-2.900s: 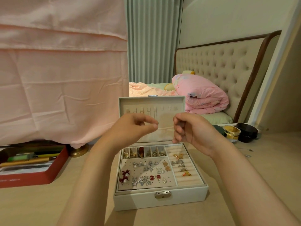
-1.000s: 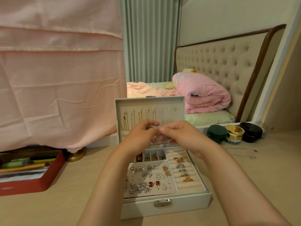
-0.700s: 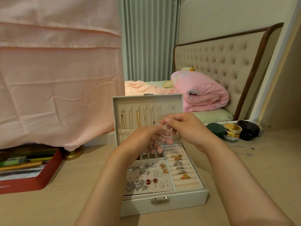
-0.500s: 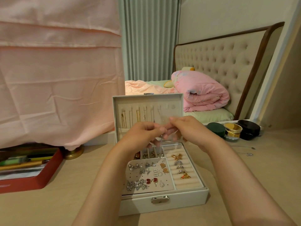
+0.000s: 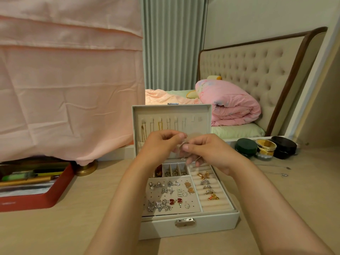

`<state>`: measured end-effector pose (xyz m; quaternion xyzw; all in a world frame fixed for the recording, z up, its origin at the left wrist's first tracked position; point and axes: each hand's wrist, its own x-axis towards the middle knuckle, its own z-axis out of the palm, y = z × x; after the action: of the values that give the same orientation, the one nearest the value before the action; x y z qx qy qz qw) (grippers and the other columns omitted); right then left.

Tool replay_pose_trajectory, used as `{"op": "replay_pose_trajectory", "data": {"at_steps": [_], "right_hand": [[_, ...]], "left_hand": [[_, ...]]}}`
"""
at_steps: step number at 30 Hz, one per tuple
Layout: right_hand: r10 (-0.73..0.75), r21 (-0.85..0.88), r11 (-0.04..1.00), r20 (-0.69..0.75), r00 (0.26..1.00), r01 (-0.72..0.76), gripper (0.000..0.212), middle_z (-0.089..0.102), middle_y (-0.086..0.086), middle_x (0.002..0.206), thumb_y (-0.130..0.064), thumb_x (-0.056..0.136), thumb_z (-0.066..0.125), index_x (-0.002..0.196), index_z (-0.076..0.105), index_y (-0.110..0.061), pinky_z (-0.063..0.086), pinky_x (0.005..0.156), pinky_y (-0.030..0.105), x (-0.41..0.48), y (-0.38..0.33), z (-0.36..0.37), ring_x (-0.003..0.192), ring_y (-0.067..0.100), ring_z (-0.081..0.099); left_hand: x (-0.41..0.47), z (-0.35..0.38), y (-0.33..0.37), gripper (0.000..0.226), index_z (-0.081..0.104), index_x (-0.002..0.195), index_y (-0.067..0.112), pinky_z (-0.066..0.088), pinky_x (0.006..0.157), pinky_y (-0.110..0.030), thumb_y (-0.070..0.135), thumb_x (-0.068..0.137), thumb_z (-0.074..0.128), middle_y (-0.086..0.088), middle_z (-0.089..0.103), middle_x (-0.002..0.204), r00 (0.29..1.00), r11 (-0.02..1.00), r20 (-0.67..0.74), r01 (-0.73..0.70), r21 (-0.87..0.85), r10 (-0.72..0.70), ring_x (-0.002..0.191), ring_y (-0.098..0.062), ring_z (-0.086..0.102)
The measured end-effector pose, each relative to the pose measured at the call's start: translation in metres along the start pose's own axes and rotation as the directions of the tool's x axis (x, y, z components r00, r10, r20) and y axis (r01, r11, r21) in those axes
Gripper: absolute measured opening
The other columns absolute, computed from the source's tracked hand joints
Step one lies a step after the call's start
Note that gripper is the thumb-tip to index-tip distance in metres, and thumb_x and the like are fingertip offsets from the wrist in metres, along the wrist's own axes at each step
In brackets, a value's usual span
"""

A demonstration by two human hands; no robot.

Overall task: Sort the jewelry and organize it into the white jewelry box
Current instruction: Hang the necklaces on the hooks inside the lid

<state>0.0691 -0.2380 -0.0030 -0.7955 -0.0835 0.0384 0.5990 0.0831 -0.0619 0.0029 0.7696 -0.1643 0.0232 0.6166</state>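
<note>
I could fumble something this tiny
Left hand (image 5: pixel 161 146), right hand (image 5: pixel 209 151) grips pinch a silvery piece (image 5: pixel 184 144) over the white jewelry box (image 5: pixel 211 225).

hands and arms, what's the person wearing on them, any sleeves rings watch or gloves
Nothing worn that shows. The left hand and right hand are ungloved, with no rings visible on the fingers in view. The left forearm and right forearm are bare to the frame's bottom edge: no sleeves, watch or bracelet.
</note>
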Motion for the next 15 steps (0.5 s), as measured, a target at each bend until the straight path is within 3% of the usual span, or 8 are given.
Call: {"op": "replay_pose_trajectory", "data": {"at_steps": [3,5,10,15], "right_hand": [[-0.013,0.042,0.999,-0.131,0.991,0.018,0.01,0.074,0.01,0.086,-0.014,0.095,0.068,0.094,0.075,-0.006,0.058,0.059,0.025,0.003,-0.002,-0.003,0.067,0.015,0.069],[-0.025,0.012,1.0,-0.202,0.979,0.029,0.009,0.072,0.009,0.081,-0.013,0.094,0.07,0.094,0.075,-0.005,0.059,0.059,0.026,0.004,-0.003,-0.004,0.067,0.016,0.069],[-0.099,-0.085,0.993,-0.281,0.955,0.078,0.014,0.067,0.01,0.072,-0.009,0.095,0.068,0.088,0.073,0.001,0.058,0.058,0.032,0.014,-0.009,-0.003,0.063,0.018,0.066],[-0.173,-0.166,0.978,-0.302,0.938,0.126,0.014,0.068,0.01,0.071,-0.002,0.095,0.066,0.084,0.071,-0.009,0.059,0.055,0.026,0.033,-0.024,-0.007,0.062,0.017,0.068]], "left_hand": [[0.007,-0.003,-0.016,0.022,0.071,0.116,0.027,0.046,0.093,-0.029,0.029,0.099,0.058,0.012,0.067,0.109,0.999,0.955,-0.045,-0.003,0.297,0.017,0.099,-0.004,0.059],[0.01,-0.003,-0.024,0.027,0.067,0.124,0.03,0.046,0.103,-0.037,0.031,0.099,0.056,0.01,0.06,0.125,0.999,0.873,-0.029,-0.012,0.487,0.03,0.114,-0.01,0.057],[0.009,0.004,-0.027,0.038,0.056,0.138,0.032,0.047,0.096,-0.038,0.035,0.1,0.052,0.008,0.049,0.137,0.996,0.701,0.027,-0.083,0.709,0.09,0.121,-0.015,0.052],[0.012,0.006,-0.027,0.034,0.059,0.132,0.031,0.048,0.089,-0.038,0.033,0.099,0.051,0.003,0.052,0.129,0.997,0.606,0.031,-0.07,0.792,0.074,0.117,-0.02,0.052]]}}
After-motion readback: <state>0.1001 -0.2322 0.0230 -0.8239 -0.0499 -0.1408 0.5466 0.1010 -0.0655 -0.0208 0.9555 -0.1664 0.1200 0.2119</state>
